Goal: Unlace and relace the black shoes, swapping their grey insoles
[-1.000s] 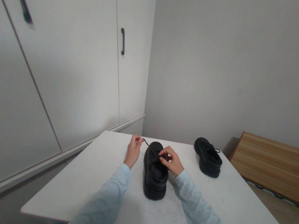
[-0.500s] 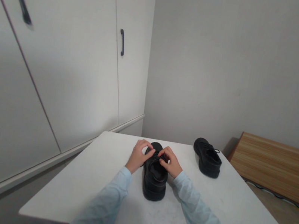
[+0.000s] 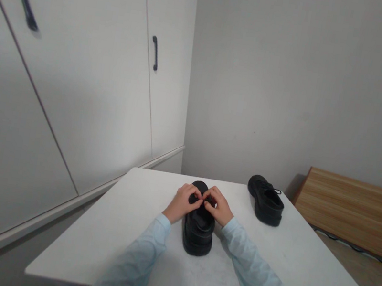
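The black shoe (image 3: 197, 240) in the middle of the white surface (image 3: 106, 241) lies directly under the fingers, sole down, its long axis running almost straight away from the person: heel on the near side, toe on the far side and turned very slightly left. The left hand (image 3: 179, 204) reaches in over its left edge and the right hand (image 3: 222, 210) over its right edge, so the axis passes between the wrists, and neither hand is clearly nearer. The fingertips meet above the lacing, just beyond the foot opening. On each hand the thumb and forefinger curl toward each other, the left pair closely, the right pair a little more loosely. They hide the lace ends, so I cannot tell whether either hand grips a lace or only touches the shoe there. A second black shoe (image 3: 268, 208) stands well apart to the right, near the far edge, closer to the right hand, its toe pointing away and to the left.
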Demonstrator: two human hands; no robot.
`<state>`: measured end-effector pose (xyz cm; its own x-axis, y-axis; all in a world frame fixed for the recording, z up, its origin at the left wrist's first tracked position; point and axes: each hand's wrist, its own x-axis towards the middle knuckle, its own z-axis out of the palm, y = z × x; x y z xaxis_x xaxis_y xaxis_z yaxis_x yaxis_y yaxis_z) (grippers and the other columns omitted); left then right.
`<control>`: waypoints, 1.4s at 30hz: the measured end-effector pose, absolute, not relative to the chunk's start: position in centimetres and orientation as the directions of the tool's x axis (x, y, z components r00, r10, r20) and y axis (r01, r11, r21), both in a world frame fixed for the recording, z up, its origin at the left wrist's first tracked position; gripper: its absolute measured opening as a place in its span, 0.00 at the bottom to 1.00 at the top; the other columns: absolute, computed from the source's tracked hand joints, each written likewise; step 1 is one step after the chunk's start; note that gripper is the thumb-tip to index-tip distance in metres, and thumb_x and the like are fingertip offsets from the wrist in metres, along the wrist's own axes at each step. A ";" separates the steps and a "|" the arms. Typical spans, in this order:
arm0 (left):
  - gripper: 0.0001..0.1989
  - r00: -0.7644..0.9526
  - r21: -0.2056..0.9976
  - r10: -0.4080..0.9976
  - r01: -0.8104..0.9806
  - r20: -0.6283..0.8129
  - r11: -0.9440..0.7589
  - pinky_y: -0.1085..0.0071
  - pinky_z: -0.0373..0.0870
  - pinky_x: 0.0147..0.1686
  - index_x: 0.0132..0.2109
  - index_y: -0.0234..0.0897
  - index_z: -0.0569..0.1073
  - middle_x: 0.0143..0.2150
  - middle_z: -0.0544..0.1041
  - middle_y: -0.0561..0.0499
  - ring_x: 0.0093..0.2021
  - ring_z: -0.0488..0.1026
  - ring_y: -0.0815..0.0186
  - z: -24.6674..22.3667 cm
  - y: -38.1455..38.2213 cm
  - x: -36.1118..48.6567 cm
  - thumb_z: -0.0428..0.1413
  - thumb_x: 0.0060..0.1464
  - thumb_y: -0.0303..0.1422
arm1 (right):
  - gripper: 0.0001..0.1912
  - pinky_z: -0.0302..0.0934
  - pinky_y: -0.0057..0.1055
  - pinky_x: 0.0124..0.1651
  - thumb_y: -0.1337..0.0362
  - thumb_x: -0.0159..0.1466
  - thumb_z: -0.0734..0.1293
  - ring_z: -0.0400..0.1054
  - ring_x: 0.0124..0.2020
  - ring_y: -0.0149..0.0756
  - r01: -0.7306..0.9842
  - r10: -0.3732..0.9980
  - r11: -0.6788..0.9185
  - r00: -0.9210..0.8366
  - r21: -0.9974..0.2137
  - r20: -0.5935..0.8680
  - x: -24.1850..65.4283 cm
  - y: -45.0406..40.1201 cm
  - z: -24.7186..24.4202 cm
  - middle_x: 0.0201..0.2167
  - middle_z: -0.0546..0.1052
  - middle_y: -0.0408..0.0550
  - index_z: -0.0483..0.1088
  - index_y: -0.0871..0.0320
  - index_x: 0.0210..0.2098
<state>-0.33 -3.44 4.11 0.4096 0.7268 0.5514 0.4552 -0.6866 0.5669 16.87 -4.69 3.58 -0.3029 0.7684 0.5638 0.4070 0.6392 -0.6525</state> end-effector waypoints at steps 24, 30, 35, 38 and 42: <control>0.03 0.429 0.660 0.751 0.371 0.502 -0.653 0.67 0.60 0.41 0.32 0.37 0.68 0.32 0.68 0.52 0.38 0.63 0.63 3.6 -2.9 -0.7 0.55 0.50 0.32 | 0.05 0.54 0.30 0.35 0.67 0.57 0.64 0.58 0.33 0.35 0.343 0.744 0.664 -0.214 -0.664 0.634 16.1 -4.7 2.8 0.29 0.62 0.42 0.62 0.56 0.27; 0.03 0.440 0.662 0.740 0.349 0.509 -0.663 0.67 0.61 0.41 0.33 0.37 0.69 0.33 0.69 0.52 0.39 0.64 0.63 3.4 -2.7 -0.8 0.55 0.49 0.31 | 0.06 0.52 0.30 0.32 0.65 0.56 0.65 0.57 0.31 0.33 0.245 0.790 0.613 -0.184 -0.751 0.585 16.1 -4.9 3.0 0.29 0.63 0.42 0.62 0.56 0.26; 0.02 0.426 0.654 0.750 0.378 0.506 -0.655 0.67 0.61 0.42 0.32 0.38 0.69 0.33 0.69 0.52 0.39 0.64 0.63 3.3 -2.7 -0.6 0.55 0.48 0.30 | 0.03 0.51 0.29 0.32 0.65 0.55 0.64 0.56 0.29 0.32 0.268 0.827 0.562 -0.157 -0.783 0.540 16.0 -4.9 3.0 0.28 0.63 0.41 0.63 0.56 0.29; 0.03 0.419 0.654 0.752 0.381 0.509 -0.654 0.66 0.61 0.43 0.32 0.38 0.68 0.33 0.69 0.52 0.39 0.64 0.63 3.4 -2.9 -0.5 0.55 0.47 0.30 | 0.03 0.52 0.29 0.32 0.65 0.55 0.63 0.56 0.29 0.32 0.276 0.849 0.526 -0.115 -0.804 0.516 15.9 -4.7 2.7 0.27 0.63 0.40 0.62 0.56 0.29; 0.05 0.422 0.656 0.746 0.366 0.515 -0.660 0.67 0.61 0.42 0.33 0.37 0.69 0.33 0.69 0.51 0.39 0.64 0.62 3.6 -3.0 -0.6 0.56 0.48 0.33 | 0.03 0.54 0.29 0.33 0.65 0.56 0.61 0.57 0.29 0.32 0.287 0.861 0.505 -0.102 -0.814 0.498 15.8 -4.6 2.3 0.27 0.63 0.40 0.61 0.56 0.30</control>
